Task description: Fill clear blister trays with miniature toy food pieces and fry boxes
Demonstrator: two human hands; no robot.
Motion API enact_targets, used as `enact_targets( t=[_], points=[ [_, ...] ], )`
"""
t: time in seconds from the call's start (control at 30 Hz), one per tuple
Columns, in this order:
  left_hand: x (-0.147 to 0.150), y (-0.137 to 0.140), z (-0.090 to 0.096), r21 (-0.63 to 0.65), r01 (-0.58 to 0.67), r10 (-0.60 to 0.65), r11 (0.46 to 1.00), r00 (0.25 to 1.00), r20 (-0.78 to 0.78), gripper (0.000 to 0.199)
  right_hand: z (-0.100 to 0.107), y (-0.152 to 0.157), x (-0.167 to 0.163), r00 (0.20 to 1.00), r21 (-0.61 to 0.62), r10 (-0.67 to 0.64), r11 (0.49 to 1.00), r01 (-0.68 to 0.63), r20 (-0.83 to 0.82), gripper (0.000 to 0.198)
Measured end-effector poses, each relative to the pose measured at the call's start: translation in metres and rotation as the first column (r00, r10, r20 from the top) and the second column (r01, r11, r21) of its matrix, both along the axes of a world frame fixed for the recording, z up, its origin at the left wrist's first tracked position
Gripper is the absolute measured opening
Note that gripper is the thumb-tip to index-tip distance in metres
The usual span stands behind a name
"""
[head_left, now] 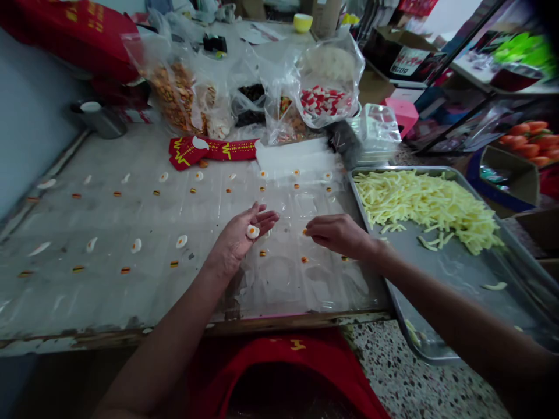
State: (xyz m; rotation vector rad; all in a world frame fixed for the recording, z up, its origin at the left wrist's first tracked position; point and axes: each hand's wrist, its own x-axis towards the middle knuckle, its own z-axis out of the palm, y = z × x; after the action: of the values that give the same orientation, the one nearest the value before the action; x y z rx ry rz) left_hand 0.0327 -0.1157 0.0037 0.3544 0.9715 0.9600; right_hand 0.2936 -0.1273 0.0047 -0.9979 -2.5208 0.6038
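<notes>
My left hand is held palm up over the table, with a miniature fried egg resting at the base of its fingers. To its right, my right hand points down with its fingers pinched on another miniature fried egg, of which a yellow-orange bit shows at the fingertips. Beneath both hands lie clear plastic trays in rows. Small burger-shaped pieces sit in them, with white-and-yellow egg pieces above several. One burger piece lies just below my right hand.
A metal tray with pale yellow strips stands at the right. Along the back are bags of orange snacks and red-and-white pieces, red printed packaging, stacked clear boxes and a metal cup.
</notes>
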Motion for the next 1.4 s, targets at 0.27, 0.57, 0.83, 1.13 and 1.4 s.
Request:
enact_targets(
  t=[0.27, 0.57, 0.83, 1.13, 1.4],
  points=[
    [0.027, 0.008, 0.009, 0.029, 0.023, -0.027, 0.999, 0.988, 0.151, 0.064, -0.011, -0.013, 0.004, 0.997, 0.172, 0.072, 0.983, -0.071, 0.001, 0.032],
    [0.099, 0.027, 0.014, 0.156, 0.077, -0.102, 0.985, 0.983, 0.156, 0.079, 0.024, 0.015, -0.031, 0.875, -0.168, -0.338, 0.940, 0.296, -0.347, 0.010],
    [0.135, 0.020, 0.016, 0.512, 0.192, -0.050, 0.837, 0.959, -0.279, 0.043, 0.026, -0.006, 0.085, 0.650, -0.744, -0.743, 0.524, 0.415, -0.161, 0.031],
    [0.122, -0.044, -0.020, 0.401, 0.861, 0.280, 0.314, 0.319, -0.905, 0.058, -0.021, -0.009, 0.073, 0.743, -0.237, -0.623, 0.704, 0.669, 0.245, 0.016],
    [0.129, -0.051, -0.055, 0.253, 0.936, 0.303, 0.246, 0.174, -0.937, 0.091, -0.031, -0.020, 0.070, 0.762, -0.107, -0.647, 0.756, 0.646, 0.036, 0.023]
  ],
)
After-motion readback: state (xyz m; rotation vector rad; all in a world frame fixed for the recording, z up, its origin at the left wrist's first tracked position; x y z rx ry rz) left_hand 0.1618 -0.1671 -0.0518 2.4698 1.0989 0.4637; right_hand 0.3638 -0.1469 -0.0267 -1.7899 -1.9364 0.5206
